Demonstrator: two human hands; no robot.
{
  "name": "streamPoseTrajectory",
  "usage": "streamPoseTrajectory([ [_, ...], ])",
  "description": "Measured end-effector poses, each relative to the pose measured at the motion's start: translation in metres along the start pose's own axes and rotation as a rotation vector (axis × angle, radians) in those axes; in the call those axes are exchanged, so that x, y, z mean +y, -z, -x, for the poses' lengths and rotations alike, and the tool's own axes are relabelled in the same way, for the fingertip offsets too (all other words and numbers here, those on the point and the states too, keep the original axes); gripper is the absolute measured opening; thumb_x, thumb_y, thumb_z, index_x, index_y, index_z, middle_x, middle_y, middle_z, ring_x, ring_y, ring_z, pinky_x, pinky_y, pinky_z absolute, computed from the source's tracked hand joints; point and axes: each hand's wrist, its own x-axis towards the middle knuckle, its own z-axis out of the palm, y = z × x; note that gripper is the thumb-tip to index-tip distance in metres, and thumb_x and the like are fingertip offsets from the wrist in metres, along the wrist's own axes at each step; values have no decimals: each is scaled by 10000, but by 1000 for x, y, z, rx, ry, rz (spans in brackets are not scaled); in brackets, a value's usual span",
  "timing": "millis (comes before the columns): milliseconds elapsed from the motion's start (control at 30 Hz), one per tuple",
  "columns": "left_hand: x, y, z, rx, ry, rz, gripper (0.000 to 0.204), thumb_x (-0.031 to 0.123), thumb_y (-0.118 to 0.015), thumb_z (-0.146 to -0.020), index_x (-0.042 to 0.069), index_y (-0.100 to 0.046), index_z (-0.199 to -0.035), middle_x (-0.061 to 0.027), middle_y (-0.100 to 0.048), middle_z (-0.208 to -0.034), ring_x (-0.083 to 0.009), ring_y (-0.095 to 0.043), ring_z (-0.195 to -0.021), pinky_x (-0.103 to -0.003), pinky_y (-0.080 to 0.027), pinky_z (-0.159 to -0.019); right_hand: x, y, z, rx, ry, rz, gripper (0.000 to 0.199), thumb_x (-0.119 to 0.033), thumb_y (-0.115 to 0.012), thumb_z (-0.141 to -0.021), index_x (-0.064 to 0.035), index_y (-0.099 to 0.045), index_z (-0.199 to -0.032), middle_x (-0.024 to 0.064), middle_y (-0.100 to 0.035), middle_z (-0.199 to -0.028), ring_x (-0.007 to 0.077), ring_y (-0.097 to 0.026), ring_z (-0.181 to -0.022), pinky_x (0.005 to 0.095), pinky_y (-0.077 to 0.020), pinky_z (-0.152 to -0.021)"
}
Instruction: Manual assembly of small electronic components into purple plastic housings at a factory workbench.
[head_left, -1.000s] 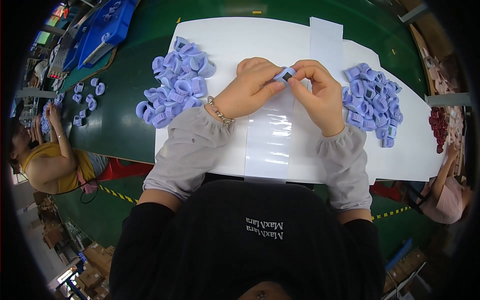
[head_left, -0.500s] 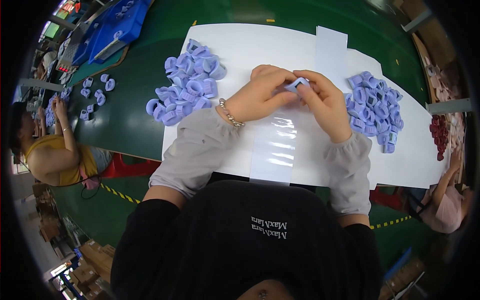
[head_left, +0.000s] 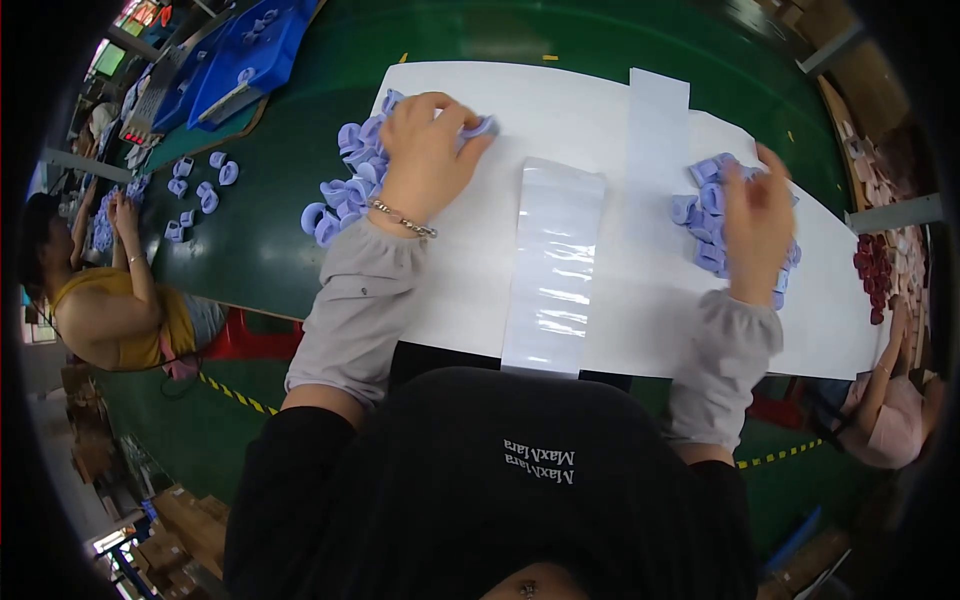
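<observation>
My left hand (head_left: 425, 150) is over the inner edge of the left pile of lavender ring-shaped plastic pieces (head_left: 345, 195). Between its thumb and fingers it pinches one lavender ring-shaped piece (head_left: 484, 128), held just off the pile. My right hand (head_left: 757, 225) hovers at the right pile of similar lavender pieces (head_left: 712, 215) and covers part of it. Motion smears its fingers, so whether they grip anything is unclear. Between my hands a shiny pale film strip (head_left: 555, 265) runs down the white board (head_left: 460, 285) toward me.
Another pale strip (head_left: 658, 130) lies toward the board's far edge. To the left, several loose lavender pieces (head_left: 209, 200) rest on the dark green table, with a blue bin (head_left: 260, 75) beyond. Co-workers sit at the left (head_left: 115, 300) and right (head_left: 890, 420). Dark red pieces (head_left: 873, 275) lie far right.
My hands were together in the middle, holding a lavender piece with a dark window. They have parted: the left, now with a piece, to the left pile, the right to the right pile.
</observation>
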Motion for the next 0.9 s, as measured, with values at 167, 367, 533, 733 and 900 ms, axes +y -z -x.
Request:
streamPoseTrajectory([
  [167, 38, -34, 0, -196, 330, 1220, 190, 160, -597, -911, 14, -592, -1032, -56, -622, -1005, -161, -589, -922, -300, -462, -820, -60, -70, 18, -467, 261, -583, 368, -114, -608, -884, -16, -565, -1235, 85, -606, -1056, 138, -554, -893, 244, -452, -751],
  [367, 43, -34, 4, -445, 175, 1290, 312, 120, -521, -961, -21, -526, -1238, -56, -615, -1100, -115, -557, -1039, -246, -448, -889, -44, -90, 35, -516, 203, -671, 415, -50, -569, -887, -21, -517, -1297, 153, -584, -1155, 247, -596, -970, 302, -481, -846],
  [533, 39, -37, 6, -401, 203, 1198, 313, 118, -564, -931, -6, -558, -1218, -61, -636, -1062, -109, -588, -940, -244, -472, -834, -39, -90, 27, -455, 340, -538, 425, -88, -614, -855, -32, -545, -1271, 145, -580, -1170, 260, -572, -1019, 335, -459, -873],
  [733, 40, -38, 6, -349, 281, 1129, 318, 147, -556, -950, -10, -551, -1226, -35, -634, -1055, -90, -555, -984, -240, -449, -864, -14, -88, 22, -515, 550, -143, 359, -117, -665, -810, -31, -600, -1152, 127, -620, -1070, 262, -575, -985, 332, -463, -826],
  [900, 36, -48, 6, -261, 314, 1222, 343, 115, -570, -936, -22, -509, -1245, -54, -634, -1073, -107, -569, -1008, -251, -460, -884, -31, -86, 24, -738, 112, -419, 206, -76, -653, -821, -30, -641, -1021, 92, -640, -988, 222, -595, -850, 287, -469, -726],
])
